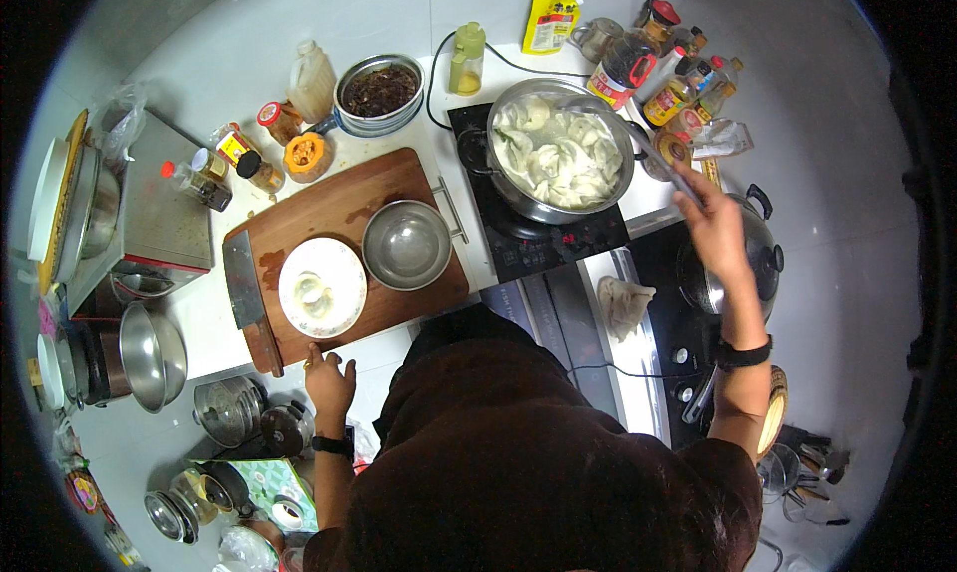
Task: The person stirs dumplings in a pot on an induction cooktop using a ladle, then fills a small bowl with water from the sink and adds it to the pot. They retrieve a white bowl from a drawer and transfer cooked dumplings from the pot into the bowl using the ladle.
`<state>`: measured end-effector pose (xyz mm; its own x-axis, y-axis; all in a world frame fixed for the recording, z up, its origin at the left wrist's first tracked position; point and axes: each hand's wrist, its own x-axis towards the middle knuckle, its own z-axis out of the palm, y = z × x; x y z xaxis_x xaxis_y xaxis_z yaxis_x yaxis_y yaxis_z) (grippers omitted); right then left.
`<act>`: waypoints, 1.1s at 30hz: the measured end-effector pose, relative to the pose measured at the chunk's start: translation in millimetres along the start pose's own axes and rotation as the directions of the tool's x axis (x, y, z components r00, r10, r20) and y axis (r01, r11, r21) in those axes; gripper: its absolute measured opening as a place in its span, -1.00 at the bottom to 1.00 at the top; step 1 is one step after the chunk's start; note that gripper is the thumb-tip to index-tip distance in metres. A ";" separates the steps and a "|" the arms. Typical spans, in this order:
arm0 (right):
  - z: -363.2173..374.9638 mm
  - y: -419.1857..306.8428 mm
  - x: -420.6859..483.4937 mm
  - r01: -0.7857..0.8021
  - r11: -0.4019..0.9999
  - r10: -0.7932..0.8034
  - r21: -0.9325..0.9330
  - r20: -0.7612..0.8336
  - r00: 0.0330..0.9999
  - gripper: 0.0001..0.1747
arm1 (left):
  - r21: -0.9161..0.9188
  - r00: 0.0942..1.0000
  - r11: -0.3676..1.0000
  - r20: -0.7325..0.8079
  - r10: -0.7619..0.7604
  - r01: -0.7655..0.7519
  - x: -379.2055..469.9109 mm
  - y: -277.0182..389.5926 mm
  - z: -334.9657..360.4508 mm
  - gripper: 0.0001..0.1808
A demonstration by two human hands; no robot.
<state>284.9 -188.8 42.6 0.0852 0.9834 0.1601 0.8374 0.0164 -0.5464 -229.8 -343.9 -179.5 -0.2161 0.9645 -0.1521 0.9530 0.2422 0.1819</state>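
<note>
In my right hand (710, 224) is the handle of a long metal utensil (662, 153), whose far end reaches into a steel pot (516, 198) over its right rim. Dumplings (572, 161) fill the pot, which stands on a black induction cooktop (523, 252). My left hand (329, 378) touches the front edge of a wooden cutting board (336, 191), its fingers apart and holding nothing. On the board lie a white plate (340, 262) with a little whitish food or liquid, an empty steel bowl (407, 245) and a cleaver (243, 280) along the left edge.
Sauce bottles (669, 101) crowd the back right corner. A bowl of dark dried food (380, 90), an oil bottle (468, 60) and seasoning jars (260, 172) line the back. A lidded wok (759, 250) sits on the gas stove at right, near a crumpled cloth (622, 307). A steel basin (153, 357) is at left.
</note>
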 end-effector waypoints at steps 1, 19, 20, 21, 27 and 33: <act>-14.7 0.1 0.9 0.016 1.000 -0.016 0.002 0.014 1.000 -0.59 | 0.003 1.000 1.000 -0.005 0.003 -0.003 -0.5 -0.1 0.6 -0.70; -72.1 -22.0 58.4 0.274 0.912 -0.082 -0.306 0.518 0.851 -0.64 | 0.023 0.999 1.000 -0.046 0.021 -0.020 -0.9 3.1 1.7 -0.70; -65.9 -18.1 62.0 0.232 0.933 -0.055 -0.276 0.527 0.848 -0.65 | 0.016 0.999 1.000 -0.034 0.015 -0.014 -0.8 3.0 2.1 -0.70; -58.2 -13.5 65.5 0.204 0.954 -0.056 -0.221 0.537 0.841 -0.65 | 0.015 0.999 1.000 -0.032 0.012 -0.011 -0.6 2.5 2.4 -0.70; -12.1 17.1 77.1 0.059 0.998 -0.062 0.023 0.557 0.828 -0.70 | 0.010 1.000 1.000 -0.029 -0.006 0.006 -0.6 2.7 4.1 -0.69; 10.1 38.7 83.8 -0.183 0.964 0.067 0.192 0.492 0.868 -0.73 | 0.010 1.000 1.000 0.002 -0.017 0.017 0.5 3.1 2.5 -0.69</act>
<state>319.0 -104.0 26.6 -0.1354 0.9437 -0.3018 0.6883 -0.1295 -0.7138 -226.4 -342.9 -181.4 -0.2314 0.9600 -0.1574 0.9514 0.2571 0.1696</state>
